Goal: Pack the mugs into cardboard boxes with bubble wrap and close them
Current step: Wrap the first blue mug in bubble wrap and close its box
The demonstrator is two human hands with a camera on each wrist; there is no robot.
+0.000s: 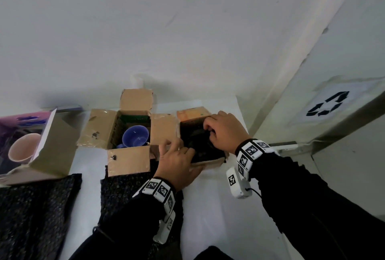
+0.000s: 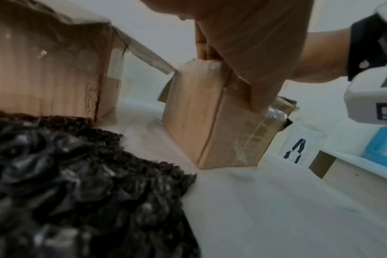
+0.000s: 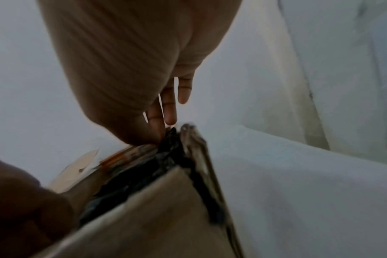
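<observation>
White table (image 1: pixel 218 207), recycling-symbol label (image 1: pixel 328 104), cardboard box (image 1: pixel 210 162)

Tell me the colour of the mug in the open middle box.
Blue-purple; the mug shows best in the head view.

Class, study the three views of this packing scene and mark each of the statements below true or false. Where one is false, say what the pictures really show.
1. A blue mug lies in the open middle box. True.
2. Both hands are at the middle box. False: the left hand and the right hand are at the right-hand box.
3. The right-hand box holds black bubble wrap. True.
4. The pink mug stands on the bare table. False: it sits in the left carton.
5. The middle box's flaps are closed. False: they are spread open.
</observation>
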